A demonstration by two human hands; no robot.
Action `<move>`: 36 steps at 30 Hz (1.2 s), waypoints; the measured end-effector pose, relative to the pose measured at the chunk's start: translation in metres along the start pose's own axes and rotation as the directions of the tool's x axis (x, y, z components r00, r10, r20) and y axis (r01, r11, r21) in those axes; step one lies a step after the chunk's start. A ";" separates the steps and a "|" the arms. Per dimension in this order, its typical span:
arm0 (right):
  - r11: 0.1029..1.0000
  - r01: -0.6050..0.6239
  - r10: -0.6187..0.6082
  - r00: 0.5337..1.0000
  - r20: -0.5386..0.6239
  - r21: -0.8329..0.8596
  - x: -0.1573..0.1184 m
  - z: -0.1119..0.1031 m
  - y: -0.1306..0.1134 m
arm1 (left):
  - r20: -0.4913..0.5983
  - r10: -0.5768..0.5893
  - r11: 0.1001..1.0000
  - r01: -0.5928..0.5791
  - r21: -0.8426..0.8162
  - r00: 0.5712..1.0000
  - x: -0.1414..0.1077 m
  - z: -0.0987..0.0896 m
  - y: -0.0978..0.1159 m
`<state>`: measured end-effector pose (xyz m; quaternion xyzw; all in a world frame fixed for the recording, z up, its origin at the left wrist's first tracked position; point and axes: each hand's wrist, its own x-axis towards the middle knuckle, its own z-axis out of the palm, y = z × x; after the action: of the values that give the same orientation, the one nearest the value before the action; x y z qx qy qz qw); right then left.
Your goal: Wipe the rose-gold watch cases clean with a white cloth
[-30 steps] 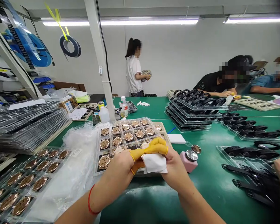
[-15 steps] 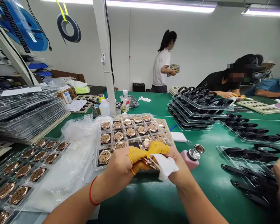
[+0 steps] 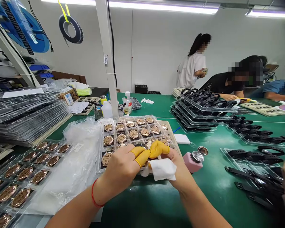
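Observation:
Yellow finger covers are on both my hands, which meet over the front of a clear tray (image 3: 101,142) of round rose-gold watch parts (image 3: 133,134). My left hand (image 3: 127,163) has its fingers bent and closed around something hidden behind them. Pinched in my right hand (image 3: 167,155) is a white cloth (image 3: 163,169), which hangs below the fingers over the tray's front edge. A rose-gold part shows only as a sliver between the hands.
A pink pump bottle (image 3: 192,162) stands right of the tray. Plastic wrap (image 3: 68,171) and another tray of parts (image 3: 39,158) lie left. Stacked trays of black straps (image 3: 201,107) are at right. A person in white (image 3: 192,69) stands behind; others sit at right.
My left hand has turned, and its fingers now cover the rose-gold part seen earlier. The cloth has spread and shifted slightly left. The standing person has moved right.

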<state>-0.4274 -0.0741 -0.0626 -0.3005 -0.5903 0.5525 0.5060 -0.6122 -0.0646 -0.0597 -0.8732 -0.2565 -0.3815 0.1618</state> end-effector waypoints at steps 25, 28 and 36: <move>0.988 0.142 -0.143 0.989 0.026 0.061 -0.001 0.002 0.009 | 0.216 -0.477 0.496 0.464 -0.734 0.852 -0.004 -0.002 0.006; 0.980 0.199 -0.199 0.980 0.019 -0.008 0.001 -0.001 0.013 | 0.207 -0.368 0.700 0.416 -0.580 0.907 -0.003 -0.011 -0.005; 0.981 0.169 -0.165 0.985 0.042 -0.094 0.003 -0.002 0.019 | 0.181 -0.039 0.981 0.072 -0.181 0.983 0.000 -0.012 -0.017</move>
<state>-0.4308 -0.0664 -0.0803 -0.2648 -0.6479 0.4838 0.5254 -0.6291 -0.0566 -0.0508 -0.9073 -0.2573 -0.3296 0.0450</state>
